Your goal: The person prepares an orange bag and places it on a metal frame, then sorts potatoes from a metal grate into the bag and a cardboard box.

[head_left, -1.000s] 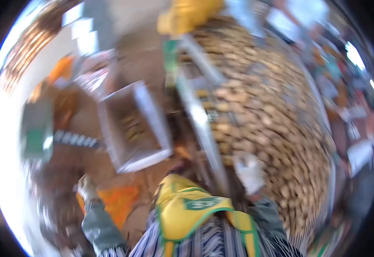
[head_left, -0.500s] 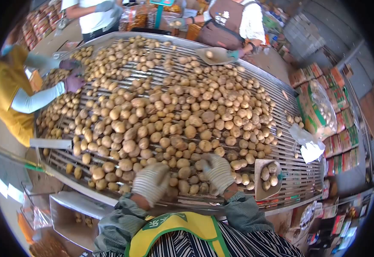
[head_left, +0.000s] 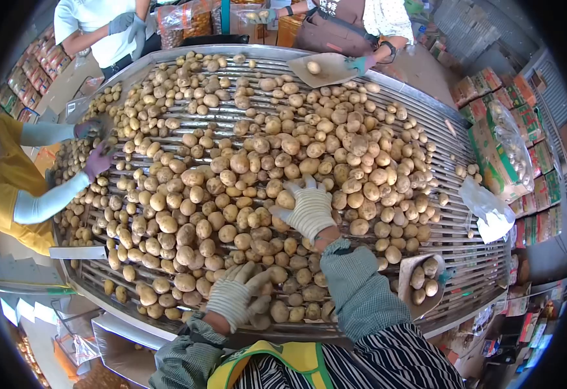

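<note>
Potatoes [head_left: 257, 162] of many sizes lie heaped on a slatted metal sorting table [head_left: 458, 214]. My right hand [head_left: 311, 209], in a striped knit glove, reaches into the middle of the heap with fingers spread. A potato [head_left: 285, 199] lies between its thumb and fingers, not visibly gripped. Close to the near edge, my left hand [head_left: 237, 297], gloved the same way, rests over potatoes with its fingers apart. To the right of my right forearm lies a scoop [head_left: 405, 285] holding several potatoes.
Across the table, a gloved hand [head_left: 361, 63] grips another scoop [head_left: 309, 76] with a potato on it. A co-worker's gloved hands [head_left: 96, 159] work at the left edge. At right are a plastic bag [head_left: 484, 201] and stacked cartons [head_left: 497, 155]. A metal plate [head_left: 79, 253] juts out at left.
My right hand has moved forward from the near edge into the heap, its fingers now spread. My left hand has shifted slightly and opened out. The view has shifted a little.
</note>
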A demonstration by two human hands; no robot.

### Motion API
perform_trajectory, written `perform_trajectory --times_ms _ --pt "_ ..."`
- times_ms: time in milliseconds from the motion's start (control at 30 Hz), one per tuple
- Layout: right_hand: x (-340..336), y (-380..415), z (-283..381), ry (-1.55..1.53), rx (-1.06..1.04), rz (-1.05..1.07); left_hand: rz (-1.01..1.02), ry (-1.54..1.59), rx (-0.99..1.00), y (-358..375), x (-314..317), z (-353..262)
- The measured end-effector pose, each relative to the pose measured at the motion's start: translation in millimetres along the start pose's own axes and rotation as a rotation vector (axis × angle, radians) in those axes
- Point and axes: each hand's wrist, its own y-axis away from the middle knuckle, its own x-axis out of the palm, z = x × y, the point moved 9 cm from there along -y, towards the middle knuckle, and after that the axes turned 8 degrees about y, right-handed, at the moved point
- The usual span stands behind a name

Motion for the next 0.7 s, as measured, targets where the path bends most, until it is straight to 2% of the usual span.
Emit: perform_trajectory --times_ms 33,133,167,200,233,267,333,367,400,467,533,600,667,700 --pt "1 5 0 -0.052 0.011 -0.065 0.007 0.042 -0.005 4 -3 5" --pt "9 24 -1 -0.157 -0.007 -0.012 -0.028 0.099 0.053 10 -8 14" --pt "5 33 1 -0.173 -0.062 -0.130 -0.008 0.251 0.022 11 -10 21" --pt "5 39 3 -0.167 -0.060 -0.134 0.010 0.402 -0.009 4 -23 13" --pt "0 48 10 -0.203 -0.100 -0.181 0.052 0.707 -0.290 5 -26 17" --pt "-6 59 17 -0.240 -0.135 -0.223 0.058 0.712 -0.288 5 -20 19" --pt "-2 77 39 -0.643 -0.057 -0.074 -0.252 1.475 -0.307 8 -14 36" --pt "-4 89 57 -0.740 -0.108 -0.079 -0.185 1.705 -0.263 -6 -13 28" --pt "-6 101 74 -0.837 -0.164 -0.086 -0.174 1.707 -0.262 -6 -11 28" --pt "-19 117 110 -0.673 -0.363 -0.129 -0.150 2.272 -0.493 4 13 31" --pt "-32 116 108 -0.811 -0.450 -0.167 -0.155 2.358 -0.532 13 19 34" --pt "-46 96 74 -0.890 -0.178 0.093 -0.178 2.529 -0.603 23 25 36" --pt "-24 71 5 -0.901 0.158 -0.037 -0.228 2.569 -0.569 29 23 40" --pt "-21 60 -14 -0.811 0.216 0.002 -0.195 2.514 -0.543 30 25 43"
